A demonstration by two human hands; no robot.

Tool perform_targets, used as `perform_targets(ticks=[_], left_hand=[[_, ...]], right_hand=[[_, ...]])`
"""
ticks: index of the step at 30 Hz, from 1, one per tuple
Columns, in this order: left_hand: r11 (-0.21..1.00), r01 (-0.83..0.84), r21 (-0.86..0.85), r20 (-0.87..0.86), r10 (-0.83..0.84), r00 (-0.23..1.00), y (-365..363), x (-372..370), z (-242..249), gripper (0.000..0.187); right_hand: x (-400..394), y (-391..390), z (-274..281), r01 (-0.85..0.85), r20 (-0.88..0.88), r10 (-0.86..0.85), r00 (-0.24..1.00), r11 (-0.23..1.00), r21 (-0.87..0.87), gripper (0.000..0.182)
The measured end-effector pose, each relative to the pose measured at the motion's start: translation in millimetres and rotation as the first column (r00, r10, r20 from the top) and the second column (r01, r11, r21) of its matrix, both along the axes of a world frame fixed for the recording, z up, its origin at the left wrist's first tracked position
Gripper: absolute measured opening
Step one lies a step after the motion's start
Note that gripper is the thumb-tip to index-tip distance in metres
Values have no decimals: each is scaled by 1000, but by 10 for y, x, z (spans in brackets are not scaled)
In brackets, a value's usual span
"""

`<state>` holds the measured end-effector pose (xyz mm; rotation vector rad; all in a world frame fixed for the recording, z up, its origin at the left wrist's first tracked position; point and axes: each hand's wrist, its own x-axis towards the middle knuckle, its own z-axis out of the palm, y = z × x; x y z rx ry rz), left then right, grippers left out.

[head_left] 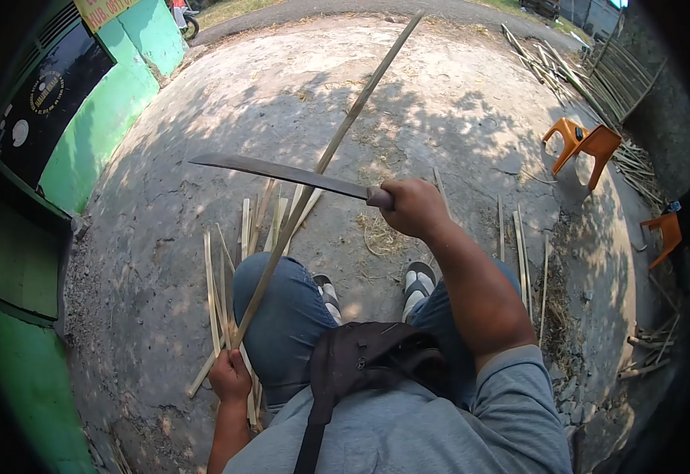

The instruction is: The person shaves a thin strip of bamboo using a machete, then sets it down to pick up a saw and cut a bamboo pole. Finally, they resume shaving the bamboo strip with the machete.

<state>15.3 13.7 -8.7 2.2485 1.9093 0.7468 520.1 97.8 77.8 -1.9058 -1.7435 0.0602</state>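
Up comes our long strip [345, 126], rising from the left hand [230, 375], which grips its lower end, while our right hand [414, 207] clenches the machete [282, 167] across it. It looks unsplit, we judge, with slimmer strips [210, 276] beside the left hand; concrete ground [179, 237] spreads beneath, an orange chair [600, 144] beyond the right.

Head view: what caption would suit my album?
The right hand holds a long knife across a thin pole gripped in the left hand, outdoors.

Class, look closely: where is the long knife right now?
The knife is in the right hand, its blade crossing the long strip ahead of the knees.
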Motion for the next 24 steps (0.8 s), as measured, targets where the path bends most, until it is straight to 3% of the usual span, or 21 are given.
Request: perform_targets(ticks=[6, 10, 13, 19, 24], left_hand=[[1000, 11, -13, 40, -10, 999, -8, 22, 3, 59], [1000, 19, 4, 47, -19, 999, 0, 13, -59, 59], [1000, 15, 7, 43, -16, 999, 6, 14, -65, 59], [1000, 21, 5, 37, -21, 999, 9, 14, -57, 59], [999, 15, 29, 62, -17, 998, -6, 46, -58, 60]], right_hand=[[-122, -44, 50, -118, 14, 118, 993, 993, 23, 12], [-273, -53, 67, -196, 101, 208, 973, 974, -116, 10], [-330, -39, 36, -271, 151, 278, 949, 961, -63, 10], [-197, -31, 89, -241, 209, 236, 949, 971, -3, 9], [-9, -27, 86, -83, 93, 82, 992, 997, 9, 7]])
